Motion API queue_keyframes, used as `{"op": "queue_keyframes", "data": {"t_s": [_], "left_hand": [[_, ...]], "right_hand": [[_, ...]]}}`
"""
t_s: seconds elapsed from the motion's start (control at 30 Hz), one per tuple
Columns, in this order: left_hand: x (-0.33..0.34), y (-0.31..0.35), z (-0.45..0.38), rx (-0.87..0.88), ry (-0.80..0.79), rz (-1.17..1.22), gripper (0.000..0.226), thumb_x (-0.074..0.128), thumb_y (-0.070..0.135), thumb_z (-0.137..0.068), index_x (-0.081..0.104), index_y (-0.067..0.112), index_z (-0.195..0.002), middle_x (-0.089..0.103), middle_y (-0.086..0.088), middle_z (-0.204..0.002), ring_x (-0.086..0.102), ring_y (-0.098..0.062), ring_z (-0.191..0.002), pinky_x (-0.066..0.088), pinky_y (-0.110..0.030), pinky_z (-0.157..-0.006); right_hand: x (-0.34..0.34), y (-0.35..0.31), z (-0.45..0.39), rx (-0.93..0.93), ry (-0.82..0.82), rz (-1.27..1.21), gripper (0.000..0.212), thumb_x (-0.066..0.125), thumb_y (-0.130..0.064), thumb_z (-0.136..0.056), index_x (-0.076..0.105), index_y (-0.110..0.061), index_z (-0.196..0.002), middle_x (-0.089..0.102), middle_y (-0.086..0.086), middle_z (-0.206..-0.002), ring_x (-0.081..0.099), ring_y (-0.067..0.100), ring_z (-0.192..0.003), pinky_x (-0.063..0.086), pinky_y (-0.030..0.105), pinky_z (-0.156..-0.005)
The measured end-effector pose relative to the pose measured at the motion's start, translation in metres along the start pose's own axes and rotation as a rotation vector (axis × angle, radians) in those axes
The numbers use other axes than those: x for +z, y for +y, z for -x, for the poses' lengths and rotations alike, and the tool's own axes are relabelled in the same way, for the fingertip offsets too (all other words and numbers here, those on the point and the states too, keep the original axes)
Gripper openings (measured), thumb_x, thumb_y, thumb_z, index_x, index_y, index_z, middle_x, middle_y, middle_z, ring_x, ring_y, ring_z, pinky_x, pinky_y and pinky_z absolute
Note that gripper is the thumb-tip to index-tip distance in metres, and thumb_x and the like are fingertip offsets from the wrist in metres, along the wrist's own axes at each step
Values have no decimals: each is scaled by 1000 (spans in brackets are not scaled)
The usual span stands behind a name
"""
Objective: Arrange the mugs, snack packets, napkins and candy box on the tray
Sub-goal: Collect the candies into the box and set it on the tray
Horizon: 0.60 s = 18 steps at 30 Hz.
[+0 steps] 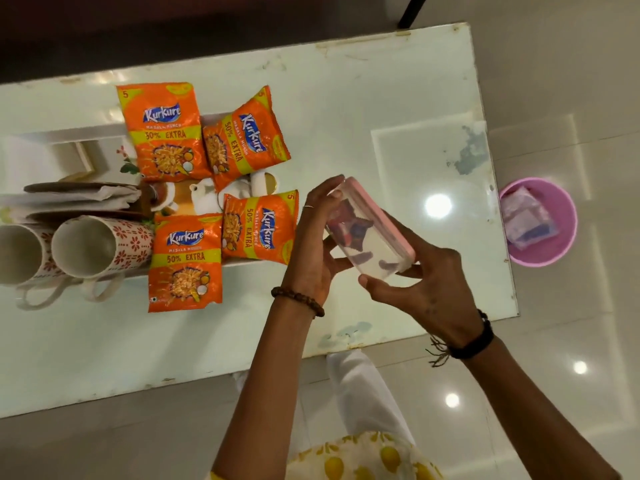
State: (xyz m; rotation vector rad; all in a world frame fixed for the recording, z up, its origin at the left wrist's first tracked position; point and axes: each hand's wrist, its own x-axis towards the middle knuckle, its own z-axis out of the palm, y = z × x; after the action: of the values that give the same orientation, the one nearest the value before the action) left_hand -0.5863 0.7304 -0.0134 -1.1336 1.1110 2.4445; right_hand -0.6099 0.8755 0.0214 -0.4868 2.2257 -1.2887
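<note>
Both hands hold a clear candy box (360, 233) with a pink lid above the table, right of the tray. My left hand (313, 244) grips its left side and my right hand (420, 285) grips its lower right end. Dark wrapped candies show inside. The white tray (104, 131) with a printed picture lies at the left. Several orange snack packets (162, 131) lie on it, some overhanging its edges. Two white mugs (86, 245) with red flower patterns stand at the tray's left end. Folded napkins (79, 199) lie beside them.
The pale table (346, 109) is glossy with chipped edges; its right edge runs near my right hand. A pink bucket (538, 221) holding plastic wrappers stands on the tiled floor to the right. A dark furniture leg (412, 10) is beyond the table's far corner.
</note>
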Motion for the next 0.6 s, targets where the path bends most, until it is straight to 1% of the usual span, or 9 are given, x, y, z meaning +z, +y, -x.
{"op": "queue_keyframes", "data": {"t_s": [0.07, 0.1, 0.2, 0.23, 0.33, 0.4, 0.47, 0.53, 0.6], "left_hand": [[-7, 19, 11, 30, -11, -26, 71, 61, 52, -55, 54, 23, -120, 55, -17, -128, 58, -33, -107, 51, -58, -83], [-12, 29, 15, 54, -9, -43, 64, 60, 53, -56, 58, 26, -114, 61, -14, -120, 61, -30, -102, 51, -56, -82], [-34, 67, 30, 137, 86, -111, 50, 66, 62, -52, 65, 27, -88, 72, 4, -77, 68, -16, -74, 53, -43, -76], [-47, 82, 37, 189, 126, -138, 52, 70, 62, -45, 65, 27, -84, 71, 6, -74, 66, -15, -73, 53, -39, -73], [-92, 121, 59, 370, 111, -158, 34, 60, 37, -64, 60, 28, -96, 64, 4, -95, 63, -13, -86, 54, -30, -64], [-124, 146, 71, 435, 123, -126, 37, 49, 20, -71, 55, 28, -106, 62, 3, -100, 65, -10, -86, 55, -28, -63], [-157, 171, 77, 422, 143, -95, 41, 43, 17, -73, 50, 22, -113, 60, -2, -105, 63, -17, -96, 57, -31, -70], [-190, 193, 76, 344, 119, -81, 29, 37, 12, -83, 51, 16, -109, 58, -8, -108, 57, -27, -106, 56, -36, -76], [-222, 210, 64, 275, 121, -116, 27, 32, 6, -90, 52, 15, -105, 58, -9, -110, 54, -28, -109, 56, -36, -78]], "right_hand": [[4, -11, -7, -55, -41, 74, 74, 70, -40, -64, 40, -29, -131, 55, -31, -107, 59, -14, -91, 48, 3, -77], [7, -18, -11, -94, -64, 109, 76, 70, -40, -64, 40, -26, -133, 57, -25, -111, 60, -9, -96, 50, 6, -80], [21, -42, -27, -213, -154, 186, 80, 73, -35, -67, 36, -23, -136, 50, -7, -134, 46, 0, -124, 43, 17, -99], [31, -53, -34, -263, -202, 216, 79, 75, -30, -69, 35, -22, -137, 43, -3, -142, 37, 8, -134, 37, 21, -106], [70, -85, -61, -370, -281, 254, 70, 70, -25, -76, 35, -21, -137, 21, 10, -153, 17, 20, -143, 23, 23, -113], [104, -105, -80, -346, -249, 155, 70, 66, -27, -79, 30, -22, -139, 13, 13, -154, 13, 24, -143, 24, 20, -111], [140, -124, -101, -218, -252, -45, 83, 69, -19, -77, 18, -20, -143, 20, 6, -151, 21, 20, -139, 33, 24, -109], [172, -139, -124, -88, -300, -190, 92, 70, -7, -76, 10, -16, -145, 30, -5, -138, 33, 7, -126, 41, 11, -97], [199, -144, -150, -53, -304, -168, 93, 69, 0, -75, 8, -11, -144, 33, 0, -136, 33, 3, -118, 40, 4, -88]]}}
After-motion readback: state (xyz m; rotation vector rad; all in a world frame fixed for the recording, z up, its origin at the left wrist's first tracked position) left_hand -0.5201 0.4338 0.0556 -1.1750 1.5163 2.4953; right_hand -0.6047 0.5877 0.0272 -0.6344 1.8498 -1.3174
